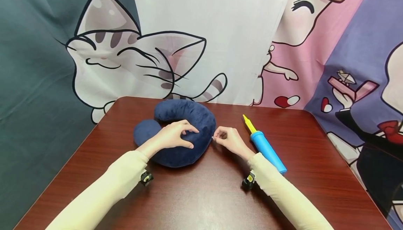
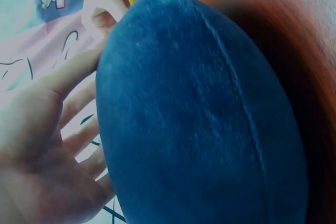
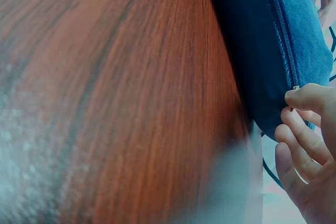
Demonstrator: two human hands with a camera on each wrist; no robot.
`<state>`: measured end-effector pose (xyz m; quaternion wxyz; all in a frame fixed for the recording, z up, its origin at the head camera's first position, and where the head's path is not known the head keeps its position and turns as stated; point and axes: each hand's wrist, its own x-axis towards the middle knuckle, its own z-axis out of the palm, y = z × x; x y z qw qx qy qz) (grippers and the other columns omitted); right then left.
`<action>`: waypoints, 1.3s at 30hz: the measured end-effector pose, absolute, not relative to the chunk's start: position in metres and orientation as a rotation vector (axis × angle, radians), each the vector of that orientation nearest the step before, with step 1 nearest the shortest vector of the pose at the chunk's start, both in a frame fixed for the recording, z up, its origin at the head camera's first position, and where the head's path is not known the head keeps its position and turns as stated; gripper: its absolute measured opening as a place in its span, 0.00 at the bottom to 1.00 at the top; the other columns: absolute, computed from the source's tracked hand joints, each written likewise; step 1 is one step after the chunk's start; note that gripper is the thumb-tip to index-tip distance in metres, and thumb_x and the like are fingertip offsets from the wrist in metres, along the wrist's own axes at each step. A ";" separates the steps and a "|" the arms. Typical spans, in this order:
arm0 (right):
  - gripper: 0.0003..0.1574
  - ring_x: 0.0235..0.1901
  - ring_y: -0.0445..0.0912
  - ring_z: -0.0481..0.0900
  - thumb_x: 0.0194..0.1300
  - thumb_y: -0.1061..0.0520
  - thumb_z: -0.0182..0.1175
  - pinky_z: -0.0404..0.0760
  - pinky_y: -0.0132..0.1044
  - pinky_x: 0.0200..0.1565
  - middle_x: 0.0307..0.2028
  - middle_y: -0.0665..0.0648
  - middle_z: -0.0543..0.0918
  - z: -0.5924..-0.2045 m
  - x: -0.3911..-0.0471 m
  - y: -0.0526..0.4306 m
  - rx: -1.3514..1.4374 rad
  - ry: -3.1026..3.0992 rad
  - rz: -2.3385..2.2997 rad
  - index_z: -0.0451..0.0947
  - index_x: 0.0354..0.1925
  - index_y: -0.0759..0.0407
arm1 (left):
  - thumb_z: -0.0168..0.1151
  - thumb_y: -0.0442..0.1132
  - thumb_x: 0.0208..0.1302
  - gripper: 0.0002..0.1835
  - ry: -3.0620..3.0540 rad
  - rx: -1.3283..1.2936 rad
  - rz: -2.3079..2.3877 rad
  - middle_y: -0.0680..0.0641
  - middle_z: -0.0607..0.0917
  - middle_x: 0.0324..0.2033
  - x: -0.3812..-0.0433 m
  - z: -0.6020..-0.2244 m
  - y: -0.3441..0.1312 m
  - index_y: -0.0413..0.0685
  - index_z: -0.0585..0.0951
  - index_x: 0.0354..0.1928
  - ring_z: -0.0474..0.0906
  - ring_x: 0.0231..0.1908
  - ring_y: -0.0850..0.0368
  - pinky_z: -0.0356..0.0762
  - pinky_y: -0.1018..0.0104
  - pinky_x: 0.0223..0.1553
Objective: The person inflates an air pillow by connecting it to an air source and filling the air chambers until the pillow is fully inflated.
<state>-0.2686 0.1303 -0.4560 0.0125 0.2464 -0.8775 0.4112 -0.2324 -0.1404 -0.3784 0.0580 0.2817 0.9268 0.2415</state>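
A navy plush neck pillow lies on the table, its curve toward the right. My left hand is over the pillow's middle, thumb and fingers spread apart; the left wrist view shows its palm beside the pillow's rounded side. At the right outer edge, my right hand pinches a small zipper pull between thumb and forefinger. From it, a closed-looking zipper runs along the pillow's side seam.
Right of my right hand lies a hand pump with a blue barrel and yellow nozzle, partly behind the right sleeve. The dark red wooden table ends at a cartoon-printed cloth backdrop.
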 end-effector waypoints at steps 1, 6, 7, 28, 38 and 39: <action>0.05 0.28 0.40 0.79 0.61 0.59 0.69 0.80 0.32 0.35 0.27 0.51 0.83 -0.455 -0.269 0.130 0.770 -2.734 1.277 0.81 0.31 0.51 | 0.76 0.51 0.53 0.27 2.804 0.859 0.734 0.54 0.81 0.49 -0.233 -0.379 -0.141 0.63 0.82 0.57 0.79 0.46 0.57 0.79 0.60 0.45; 0.06 0.28 0.40 0.79 0.60 0.58 0.70 0.79 0.31 0.35 0.26 0.50 0.83 -0.452 -0.271 0.132 0.744 -2.750 1.243 0.81 0.29 0.50 | 0.76 0.52 0.53 0.26 2.784 0.879 0.722 0.54 0.81 0.49 -0.235 -0.378 -0.142 0.65 0.82 0.56 0.78 0.44 0.58 0.77 0.61 0.43; 0.07 0.27 0.40 0.78 0.60 0.57 0.70 0.79 0.31 0.35 0.25 0.49 0.83 -0.452 -0.272 0.132 0.729 -2.760 1.232 0.81 0.28 0.49 | 0.76 0.52 0.53 0.26 2.781 0.884 0.720 0.55 0.81 0.49 -0.235 -0.379 -0.142 0.65 0.82 0.56 0.78 0.44 0.58 0.77 0.61 0.43; 0.04 0.28 0.42 0.78 0.60 0.57 0.68 0.77 0.33 0.34 0.26 0.51 0.84 -0.450 -0.295 0.138 0.578 -2.811 1.151 0.82 0.29 0.52 | 0.74 0.52 0.55 0.25 2.740 0.913 0.647 0.55 0.79 0.48 -0.238 -0.378 -0.140 0.65 0.80 0.55 0.78 0.47 0.56 0.76 0.56 0.49; 0.04 0.28 0.43 0.78 0.60 0.58 0.68 0.78 0.33 0.36 0.26 0.51 0.83 -0.452 -0.279 0.143 0.571 -2.839 1.185 0.81 0.30 0.52 | 0.76 0.50 0.54 0.25 2.695 0.962 0.669 0.57 0.79 0.48 -0.236 -0.379 -0.143 0.67 0.80 0.54 0.76 0.47 0.58 0.75 0.58 0.51; 0.04 0.28 0.42 0.78 0.60 0.58 0.69 0.78 0.33 0.35 0.26 0.51 0.83 -0.451 -0.276 0.144 0.569 -2.839 1.178 0.81 0.30 0.52 | 0.76 0.49 0.54 0.25 2.679 0.975 0.687 0.57 0.79 0.48 -0.236 -0.379 -0.144 0.66 0.80 0.55 0.76 0.47 0.59 0.75 0.59 0.51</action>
